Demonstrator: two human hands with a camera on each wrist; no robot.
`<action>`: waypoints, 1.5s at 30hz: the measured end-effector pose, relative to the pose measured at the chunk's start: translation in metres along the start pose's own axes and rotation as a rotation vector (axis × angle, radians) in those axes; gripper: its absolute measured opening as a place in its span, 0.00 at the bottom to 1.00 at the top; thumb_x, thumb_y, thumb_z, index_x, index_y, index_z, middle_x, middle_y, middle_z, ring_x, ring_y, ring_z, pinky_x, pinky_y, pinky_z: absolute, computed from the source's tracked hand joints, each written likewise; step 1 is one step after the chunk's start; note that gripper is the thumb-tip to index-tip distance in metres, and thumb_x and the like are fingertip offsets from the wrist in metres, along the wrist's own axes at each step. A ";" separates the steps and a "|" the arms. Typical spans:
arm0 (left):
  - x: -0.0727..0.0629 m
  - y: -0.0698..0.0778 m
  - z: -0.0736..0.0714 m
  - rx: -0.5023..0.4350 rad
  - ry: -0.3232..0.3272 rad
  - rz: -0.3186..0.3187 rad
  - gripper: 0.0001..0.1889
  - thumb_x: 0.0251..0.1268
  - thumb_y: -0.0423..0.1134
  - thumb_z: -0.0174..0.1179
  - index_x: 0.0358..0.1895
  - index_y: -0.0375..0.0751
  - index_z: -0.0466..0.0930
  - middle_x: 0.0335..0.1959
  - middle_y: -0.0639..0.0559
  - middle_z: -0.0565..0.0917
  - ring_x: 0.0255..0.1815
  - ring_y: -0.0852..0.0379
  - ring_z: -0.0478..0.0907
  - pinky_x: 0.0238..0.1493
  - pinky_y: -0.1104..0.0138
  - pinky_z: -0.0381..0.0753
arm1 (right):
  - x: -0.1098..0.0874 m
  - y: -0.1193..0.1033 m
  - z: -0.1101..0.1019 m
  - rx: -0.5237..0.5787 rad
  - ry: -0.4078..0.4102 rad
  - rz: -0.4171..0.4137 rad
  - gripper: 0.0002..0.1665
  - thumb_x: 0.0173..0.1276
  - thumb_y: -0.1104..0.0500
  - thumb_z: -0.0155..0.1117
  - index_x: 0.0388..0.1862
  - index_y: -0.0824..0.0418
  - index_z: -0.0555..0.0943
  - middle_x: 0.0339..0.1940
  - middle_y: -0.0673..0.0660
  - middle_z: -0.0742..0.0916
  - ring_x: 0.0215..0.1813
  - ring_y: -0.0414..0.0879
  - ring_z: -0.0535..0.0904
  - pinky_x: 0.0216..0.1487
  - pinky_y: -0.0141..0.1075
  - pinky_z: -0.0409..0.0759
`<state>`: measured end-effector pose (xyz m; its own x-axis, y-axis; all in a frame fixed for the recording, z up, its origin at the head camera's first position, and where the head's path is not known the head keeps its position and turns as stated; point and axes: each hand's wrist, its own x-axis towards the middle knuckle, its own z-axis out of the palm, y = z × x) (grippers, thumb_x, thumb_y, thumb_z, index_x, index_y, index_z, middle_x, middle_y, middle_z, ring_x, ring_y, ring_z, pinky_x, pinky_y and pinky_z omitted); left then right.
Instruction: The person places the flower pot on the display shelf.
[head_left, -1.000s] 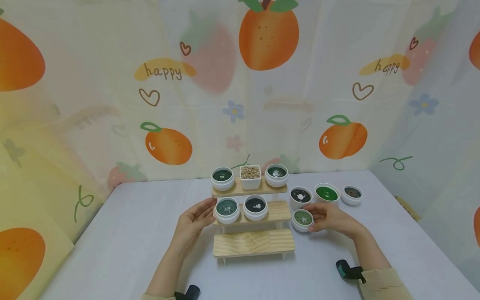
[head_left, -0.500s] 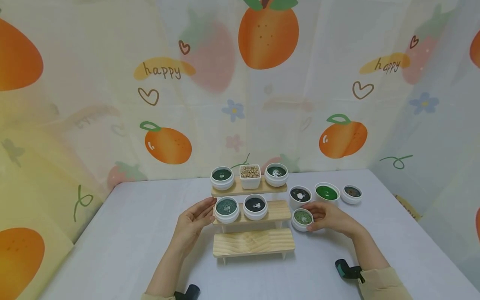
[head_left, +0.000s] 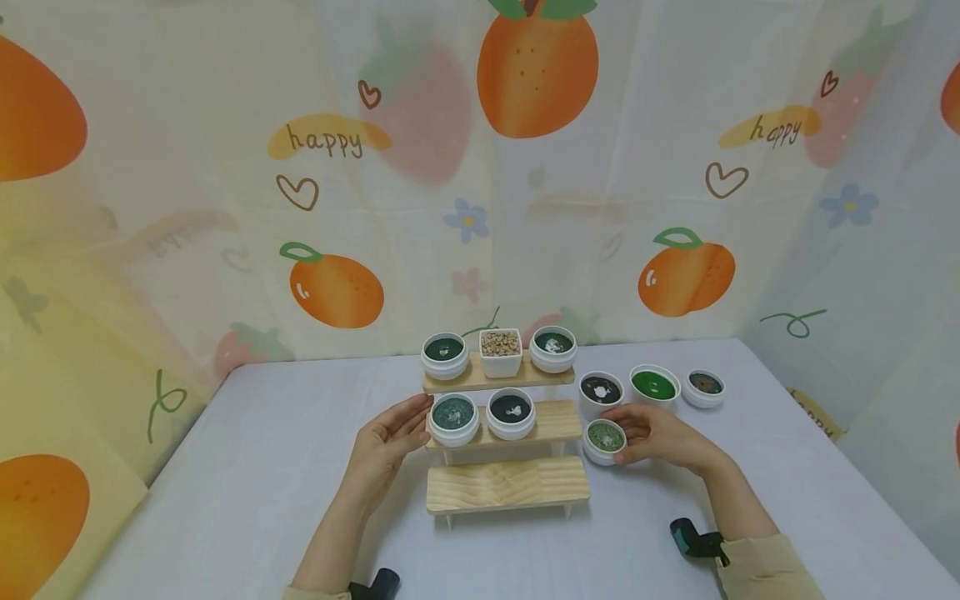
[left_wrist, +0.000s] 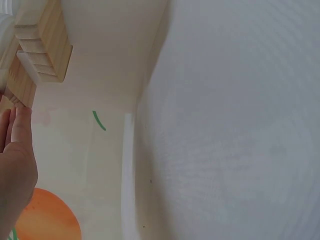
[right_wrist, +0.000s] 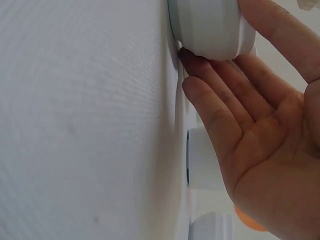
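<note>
In the head view my right hand (head_left: 660, 435) holds a small round white bowl (head_left: 604, 442) with speckled green filling, just right of a three-tier wooden stand (head_left: 510, 485). The right wrist view shows the thumb and fingers (right_wrist: 210, 100) on either side of this bowl (right_wrist: 212, 27). My left hand (head_left: 386, 442) touches the left end of the middle tier, beside a bowl with teal filling (head_left: 453, 419). Its fingers (left_wrist: 21, 125) lie fairly straight against the wooden board (left_wrist: 22, 85) in the left wrist view. A dark-filled bowl (head_left: 511, 414) stands to the right on that tier.
The top tier bears two green-filled bowls (head_left: 445, 357) (head_left: 553, 350) around a square cup of granules (head_left: 500, 354). Right of the stand are a dark-filled cup (head_left: 601, 393), a bright green cup (head_left: 655, 387) and a low brown-filled bowl (head_left: 704, 390). A printed cloth hangs behind the table.
</note>
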<state>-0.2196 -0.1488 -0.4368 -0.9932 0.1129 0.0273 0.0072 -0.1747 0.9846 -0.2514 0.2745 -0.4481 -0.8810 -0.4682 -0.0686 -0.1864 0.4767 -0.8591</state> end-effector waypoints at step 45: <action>-0.001 0.001 -0.001 -0.001 -0.022 0.004 0.32 0.59 0.20 0.58 0.70 0.27 0.64 0.72 0.34 0.70 0.58 0.69 0.81 0.64 0.75 0.80 | -0.009 -0.023 -0.010 -0.049 0.152 0.013 0.34 0.54 0.53 0.77 0.61 0.57 0.78 0.56 0.59 0.84 0.50 0.40 0.81 0.49 0.25 0.82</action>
<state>-0.2190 -0.1496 -0.4360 -0.9904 0.1336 0.0354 0.0115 -0.1759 0.9843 -0.2432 0.2756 -0.4227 -0.9382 -0.3461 0.0013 -0.1927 0.5194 -0.8325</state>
